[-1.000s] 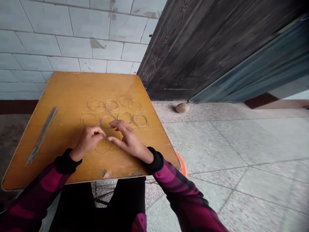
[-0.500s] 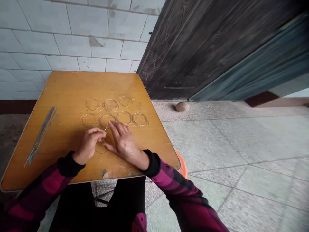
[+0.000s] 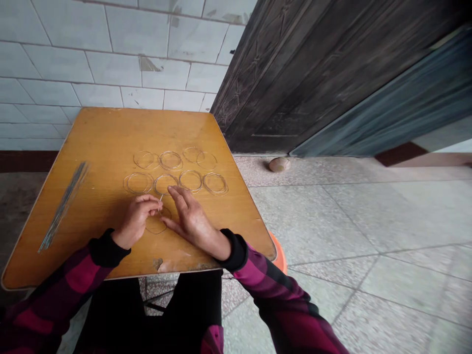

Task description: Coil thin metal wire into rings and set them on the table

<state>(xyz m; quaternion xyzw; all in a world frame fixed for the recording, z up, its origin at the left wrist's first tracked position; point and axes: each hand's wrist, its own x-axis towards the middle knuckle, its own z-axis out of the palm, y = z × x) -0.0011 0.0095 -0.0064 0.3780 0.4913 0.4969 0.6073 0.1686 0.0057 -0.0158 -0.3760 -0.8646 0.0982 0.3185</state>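
A thin wire loop [image 3: 156,224] lies on the wooden table [image 3: 106,142] between my hands. My left hand [image 3: 135,220] is curled, its fingertips pinching the free end of that wire at the loop's top. My right hand [image 3: 190,220] rests flat on the table, fingers stretched out, pressing on the loop's right side. Just beyond my fingers lie several finished wire rings [image 3: 176,171] in two rows.
A bundle of straight wires [image 3: 63,205] lies near the table's left edge. A tiled wall stands behind the table, a dark wooden door [image 3: 313,73] to the right. A stone [image 3: 279,164] lies on the paved floor. Something orange [image 3: 279,253] shows under the table's right corner.
The wire between my hands has been drawn from a wide curve into a smaller loop. My right hand has moved left and flattened onto it; my left hand keeps its pinch.
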